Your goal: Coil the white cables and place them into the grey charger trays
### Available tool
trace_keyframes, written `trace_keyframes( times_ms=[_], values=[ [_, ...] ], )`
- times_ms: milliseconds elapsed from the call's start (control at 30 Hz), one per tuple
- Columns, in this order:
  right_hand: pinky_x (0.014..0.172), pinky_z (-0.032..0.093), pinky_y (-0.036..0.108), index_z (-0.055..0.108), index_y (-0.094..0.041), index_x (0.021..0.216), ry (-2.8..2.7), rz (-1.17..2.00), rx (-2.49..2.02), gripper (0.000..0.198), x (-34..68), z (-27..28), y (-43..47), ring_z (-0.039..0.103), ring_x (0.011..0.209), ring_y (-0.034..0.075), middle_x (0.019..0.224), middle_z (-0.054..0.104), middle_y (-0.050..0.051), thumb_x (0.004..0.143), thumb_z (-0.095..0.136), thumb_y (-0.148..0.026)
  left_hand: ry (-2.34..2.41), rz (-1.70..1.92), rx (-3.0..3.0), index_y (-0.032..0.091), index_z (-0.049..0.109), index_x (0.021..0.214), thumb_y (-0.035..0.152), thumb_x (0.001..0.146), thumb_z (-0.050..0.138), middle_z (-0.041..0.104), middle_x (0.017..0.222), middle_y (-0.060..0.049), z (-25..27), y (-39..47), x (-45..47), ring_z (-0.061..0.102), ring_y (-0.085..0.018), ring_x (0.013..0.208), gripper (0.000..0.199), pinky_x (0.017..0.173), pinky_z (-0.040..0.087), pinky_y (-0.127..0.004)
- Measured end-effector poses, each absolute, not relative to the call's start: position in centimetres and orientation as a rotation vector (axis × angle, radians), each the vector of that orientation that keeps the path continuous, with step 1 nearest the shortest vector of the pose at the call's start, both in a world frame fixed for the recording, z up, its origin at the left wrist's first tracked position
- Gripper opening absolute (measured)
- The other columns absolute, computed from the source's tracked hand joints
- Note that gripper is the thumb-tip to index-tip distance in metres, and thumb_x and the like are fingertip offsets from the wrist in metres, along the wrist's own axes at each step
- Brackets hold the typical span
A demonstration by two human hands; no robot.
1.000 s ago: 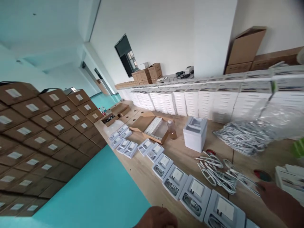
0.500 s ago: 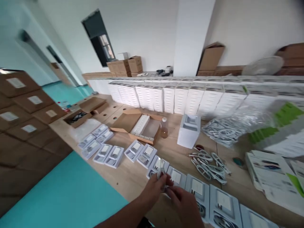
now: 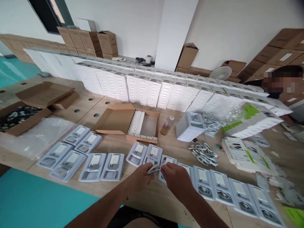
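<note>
Between my two hands runs a white coiled charging cable (image 3: pixel 155 169). My left hand (image 3: pixel 140 176) closes on one side of its loop, and my right hand (image 3: pixel 173 173) pinches the other side near an end. Both hang over a row of plastic trays. Under them a tray (image 3: pixel 168 159) is partly covered by my fingers. Trays to the right, such as one tray (image 3: pixel 203 180), hold a white charger block and a coiled cable. Trays to the left, such as another tray (image 3: pixel 93 166), carry a charger block with no cable visible.
Behind the trays lie an open carton of chargers (image 3: pixel 158 126), a bottle (image 3: pixel 167 125), a stack of empty trays (image 3: pixel 187 128) and loose cables (image 3: pixel 203 153). White boxes (image 3: pixel 142 90) line the table's far side. A person (image 3: pixel 282 80) is at the far right.
The view has swung to the right and downward. My hands have moved slightly apart, and the cable now shows as a loop between them.
</note>
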State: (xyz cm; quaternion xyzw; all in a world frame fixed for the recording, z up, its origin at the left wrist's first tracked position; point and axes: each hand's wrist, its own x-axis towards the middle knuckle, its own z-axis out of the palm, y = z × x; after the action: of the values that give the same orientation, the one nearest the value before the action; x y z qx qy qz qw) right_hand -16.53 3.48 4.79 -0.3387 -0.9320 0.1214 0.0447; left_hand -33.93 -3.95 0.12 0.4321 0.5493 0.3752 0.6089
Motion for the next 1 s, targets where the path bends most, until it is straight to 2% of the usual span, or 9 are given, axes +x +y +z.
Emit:
trace_keyframes(
  times_ms=[200,367,467,600,700,767,833,933,1000],
  values=[
    [0.056,0.043,0.026,0.057,-0.022,0.078,-2.002,1.286,-1.403,0.023,-20.9,3.4,1.4,0.060,0.056,0.015,0.062,0.063,-0.002,0.090,0.051,-0.039,1.241,0.823,1.063,0.019,0.052,0.076,0.034,0.086,0.047,0.049,0.062,0.005,-0.6,-3.6,-35.7,0.044,-0.008,0.045,0.019,0.043,0.033,-0.019],
    [0.047,0.042,0.026,0.060,-0.019,0.079,-1.523,1.621,-1.403,0.030,-22.6,1.2,0.1,0.056,0.045,0.015,0.059,0.063,-0.001,0.084,0.056,-0.048,1.030,0.875,1.157,0.017,0.053,0.073,0.035,0.089,0.046,0.050,0.063,0.004,-0.4,-3.4,-36.7,0.041,-0.008,0.056,0.025,0.052,0.032,-0.019],
    [0.055,0.045,0.028,0.067,-0.018,0.079,-1.654,1.391,-1.476,0.030,-22.9,0.7,-0.7,0.058,0.055,0.017,0.062,0.063,0.001,0.085,0.057,-0.046,0.988,0.889,1.211,0.016,0.056,0.080,0.030,0.086,0.050,0.049,0.066,0.004,-0.2,-3.3,-37.3,0.040,-0.010,0.061,0.016,0.055,0.032,-0.021],
    [0.078,0.050,0.037,0.069,-0.020,0.103,-2.000,0.674,-1.479,0.025,-23.1,1.1,-1.2,0.060,0.088,0.023,0.097,0.062,0.009,0.087,0.056,-0.035,1.038,0.868,1.199,0.018,0.053,0.083,0.020,0.082,0.046,0.048,0.070,0.004,0.0,-3.1,-38.0,0.040,-0.011,0.062,0.008,0.058,0.034,-0.022],
    [0.098,0.043,0.047,0.055,-0.022,0.128,-2.136,0.360,-1.357,0.044,-22.7,2.2,-0.8,0.047,0.122,0.030,0.132,0.048,0.015,0.084,0.056,-0.023,1.293,0.778,1.400,0.020,0.051,0.083,0.017,0.079,0.044,0.056,0.080,0.000,0.3,-3.3,-38.7,0.050,-0.015,0.074,0.009,0.069,0.039,-0.026],
    [0.107,0.032,0.055,0.053,-0.026,0.131,-2.273,0.273,-1.300,0.049,-22.1,3.1,-0.4,0.032,0.136,0.033,0.147,0.037,0.011,0.083,0.054,-0.017,1.485,0.697,1.608,0.021,0.052,0.091,0.015,0.076,0.045,0.060,0.090,-0.002,0.4,-3.5,-38.9,0.055,-0.020,0.084,0.018,0.076,0.040,-0.030],
    [0.106,0.032,0.054,0.057,-0.027,0.126,-2.372,0.338,-1.327,0.043,-21.3,3.8,0.1,0.038,0.133,0.032,0.142,0.047,0.009,0.085,0.050,-0.017,1.606,0.646,1.786,0.022,0.052,0.102,0.013,0.074,0.046,0.060,0.101,-0.005,0.6,-3.7,-39.0,0.056,-0.023,0.095,0.030,0.083,0.041,-0.034],
    [0.087,0.047,0.039,0.066,-0.023,0.110,-2.340,0.687,-1.458,0.029,-20.6,3.8,0.5,0.062,0.098,0.024,0.104,0.070,0.007,0.094,0.043,-0.028,1.658,0.687,1.866,0.021,0.051,0.109,0.011,0.072,0.047,0.057,0.108,-0.008,0.9,-3.8,-38.9,0.053,-0.025,0.103,0.039,0.089,0.041,-0.038],
    [0.075,0.048,0.032,0.068,-0.023,0.102,-2.243,0.870,-1.481,0.029,-20.4,3.3,0.5,0.064,0.081,0.020,0.088,0.071,0.005,0.096,0.042,-0.034,1.565,0.790,1.776,0.020,0.052,0.110,0.010,0.069,0.049,0.056,0.109,-0.008,0.9,-3.9,-38.9,0.053,-0.024,0.101,0.042,0.089,0.042,-0.037]
  ],
)
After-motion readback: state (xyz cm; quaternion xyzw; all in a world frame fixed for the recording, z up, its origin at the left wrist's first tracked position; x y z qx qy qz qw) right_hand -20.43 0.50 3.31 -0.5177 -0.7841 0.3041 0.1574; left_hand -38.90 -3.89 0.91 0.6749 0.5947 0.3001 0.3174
